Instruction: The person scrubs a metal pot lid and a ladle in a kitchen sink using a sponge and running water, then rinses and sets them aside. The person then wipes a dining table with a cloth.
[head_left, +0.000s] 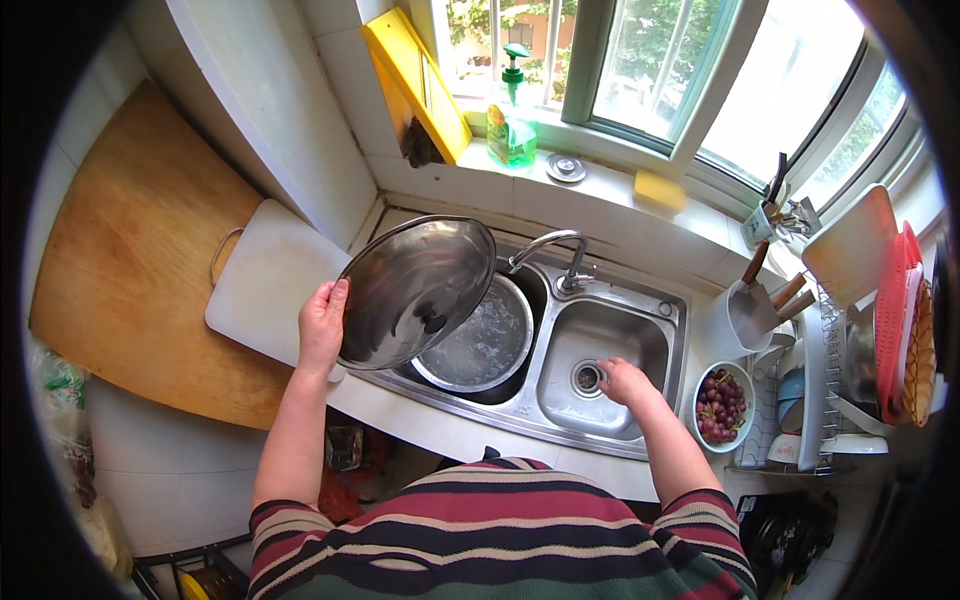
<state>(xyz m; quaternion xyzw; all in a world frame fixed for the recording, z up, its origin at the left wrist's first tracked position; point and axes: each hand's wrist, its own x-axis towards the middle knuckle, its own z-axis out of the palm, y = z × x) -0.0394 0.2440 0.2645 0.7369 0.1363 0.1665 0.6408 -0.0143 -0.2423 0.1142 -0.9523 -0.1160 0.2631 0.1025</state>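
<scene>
My left hand (322, 324) grips the rim of a large metal pot lid (409, 281) with a black knob, held tilted above the left sink bowl. Partly covered by the lid, a round metal basin (491, 345) of foamy-looking water sits in that bowl. My right hand (624, 382) hangs over the right sink bowl (574, 341), beside the drain strainer (587, 377). Nothing shows in its fingers, which are a little apart. Between the two bowls, at the back, rises a chrome faucet (574, 274) with its spout turned left.
A bowl of grapes (721, 409) stands right of the sink, near a knife holder (735, 322) and a dish rack (817, 390). To the left lie a white cutting board (277, 270) and a wooden board (142, 277). The windowsill holds a soap bottle (512, 124) and a sponge (658, 190).
</scene>
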